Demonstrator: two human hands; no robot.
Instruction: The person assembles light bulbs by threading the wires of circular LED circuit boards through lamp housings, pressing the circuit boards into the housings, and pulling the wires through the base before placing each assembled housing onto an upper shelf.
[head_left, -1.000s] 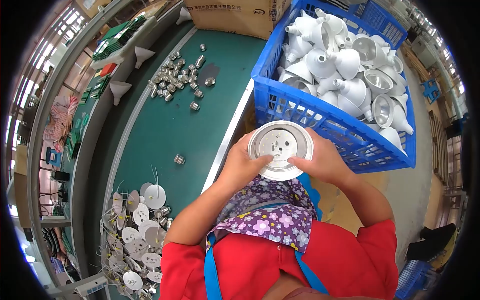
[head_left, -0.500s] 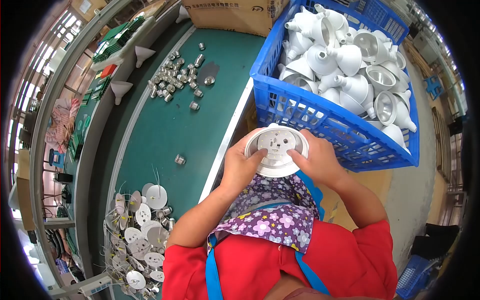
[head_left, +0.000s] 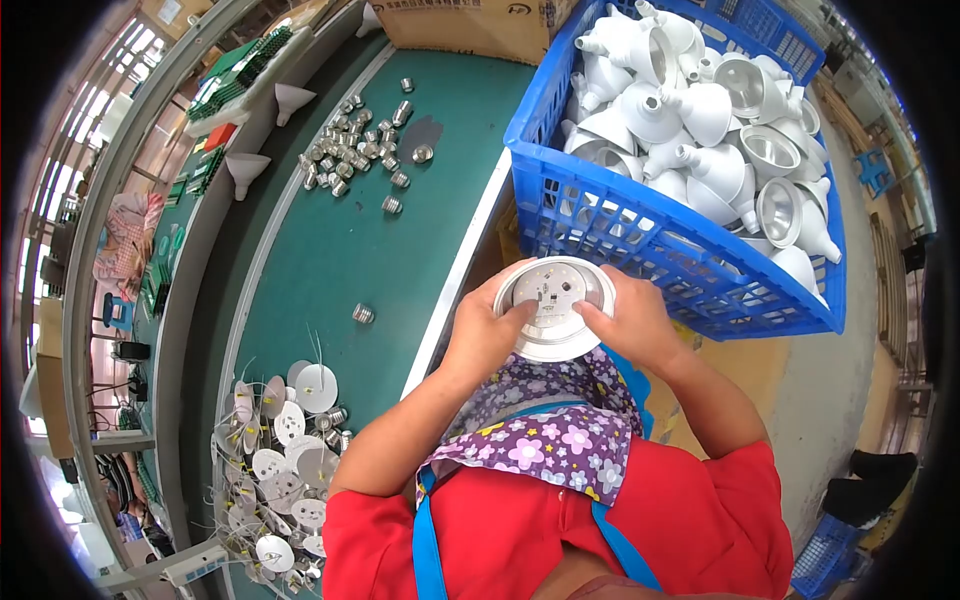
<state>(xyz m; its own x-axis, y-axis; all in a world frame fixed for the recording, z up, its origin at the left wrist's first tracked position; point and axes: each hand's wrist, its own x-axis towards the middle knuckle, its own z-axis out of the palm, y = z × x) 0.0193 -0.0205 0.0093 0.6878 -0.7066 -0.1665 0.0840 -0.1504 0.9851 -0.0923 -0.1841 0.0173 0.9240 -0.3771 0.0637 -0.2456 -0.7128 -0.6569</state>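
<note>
Between my two hands is a white bulb housing [head_left: 562,350], its wide open end facing up toward me. A round LED board [head_left: 556,287] with small components lies inside the rim. My left hand [head_left: 487,322] grips the housing's left side, thumb bent over the rim onto the board. On the opposite side my right hand [head_left: 637,318] has its fingers around the housing, with its thumb also pressing at the board's edge. The fingers under the housing are hidden.
A blue crate [head_left: 680,255] full of white bulb housings [head_left: 715,170] stands at right. On the green bench [head_left: 300,270] lie metal screw caps [head_left: 350,150] and a heap of wired round boards [head_left: 290,470]. A cardboard box [head_left: 470,30] sits at the back; another person [head_left: 130,235] is far left.
The view has shifted slightly. Both hands keep their hold on the bulb housing, which appears a little lower, with the thumbs still on the board.
</note>
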